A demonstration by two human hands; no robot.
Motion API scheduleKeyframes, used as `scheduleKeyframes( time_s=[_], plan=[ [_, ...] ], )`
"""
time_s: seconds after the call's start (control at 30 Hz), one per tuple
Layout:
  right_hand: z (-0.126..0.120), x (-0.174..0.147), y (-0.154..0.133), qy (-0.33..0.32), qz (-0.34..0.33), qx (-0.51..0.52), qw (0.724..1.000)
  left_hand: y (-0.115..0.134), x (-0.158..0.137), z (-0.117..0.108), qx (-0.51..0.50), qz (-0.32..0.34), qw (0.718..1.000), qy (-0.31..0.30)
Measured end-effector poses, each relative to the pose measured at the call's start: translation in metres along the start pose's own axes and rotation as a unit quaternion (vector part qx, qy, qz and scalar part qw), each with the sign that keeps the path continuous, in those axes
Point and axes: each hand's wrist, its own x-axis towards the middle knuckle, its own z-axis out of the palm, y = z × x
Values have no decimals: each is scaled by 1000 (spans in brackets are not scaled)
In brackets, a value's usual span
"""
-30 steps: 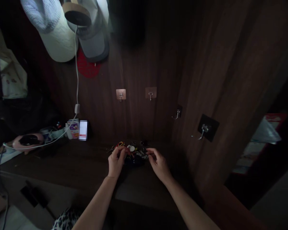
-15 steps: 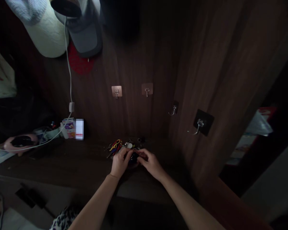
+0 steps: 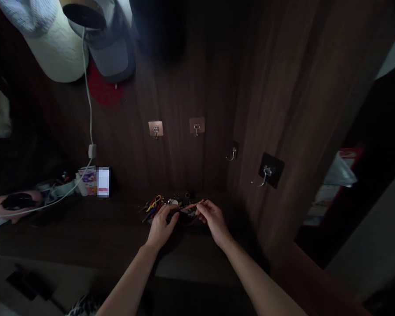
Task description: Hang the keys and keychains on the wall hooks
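Low in the middle, over the dark shelf [image 3: 95,232], the right hand [image 3: 213,218] pinches a thin red piece [image 3: 192,205] between thumb and fingertips; the piece sticks out of that grip toward the left hand [image 3: 161,226]. On that hand the thumb stands apart from the fingers, and whether they hold anything I cannot tell. Between and just beyond both hands lies a small pile [image 3: 174,202] of mixed items, with yellow handles [image 3: 155,203] near its left end. Farther off, a dark-plated hook [image 3: 271,170] sits on the side wall [image 3: 303,109], and a grey cap [image 3: 110,57] shows high on the left.
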Motion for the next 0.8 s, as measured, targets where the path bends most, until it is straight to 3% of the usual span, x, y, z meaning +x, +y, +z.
scheduleKeyframes(
  time_s=[0.17,0.4,0.63,0.8],
  plan=[
    [0,1,3,-33,-28,-40,998,0,-1,1,-10,-3,999,-46],
    [-3,21,-3,32,-98,-70,992,-11,1,5,-14,-34,998,-41],
    [18,74,-46,71,-94,9,993,-14,1,6,-20,-42,998,-43],
    [37,124,-91,110,-143,37,983,-13,1,5,-38,-38,998,-19]
  ],
)
